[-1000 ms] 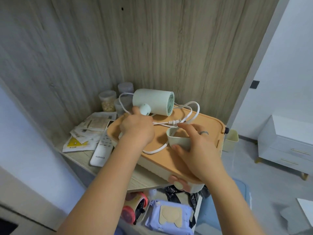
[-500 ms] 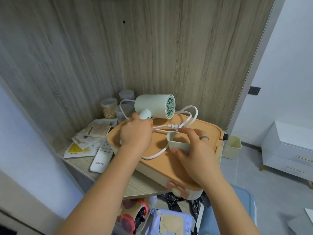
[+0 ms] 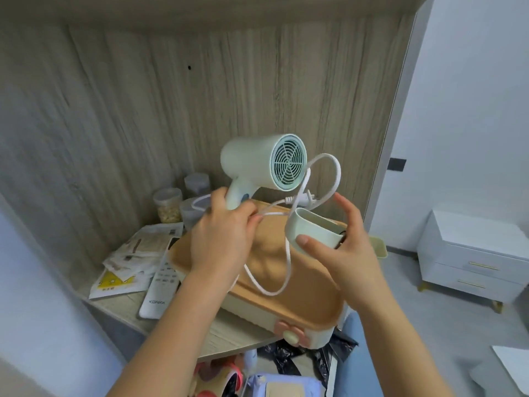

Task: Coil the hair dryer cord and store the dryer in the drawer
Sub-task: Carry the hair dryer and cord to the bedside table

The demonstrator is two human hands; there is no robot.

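Your left hand [image 3: 220,239] is wrapped round the handle of the hair dryer [image 3: 252,161], with cord strands pinched in the same fingers. The dryer is in the air above the back edge of the orange-lidded box [image 3: 300,296], grille facing you. The cord [image 3: 339,173] is uncoiled, one loop hanging low over the lid. Your right hand [image 3: 346,253] holds the concentrator nozzle [image 3: 315,230], thumb on its front, forefinger straight. A remote control [image 3: 160,290] lies at the shelf's [image 3: 229,335] front edge, left of the box.

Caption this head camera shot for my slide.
Over an orange-lidded box, the left hand holds the hair dryer by its handle, the right hand its detached nozzle, the white cord hanging uncoiled.
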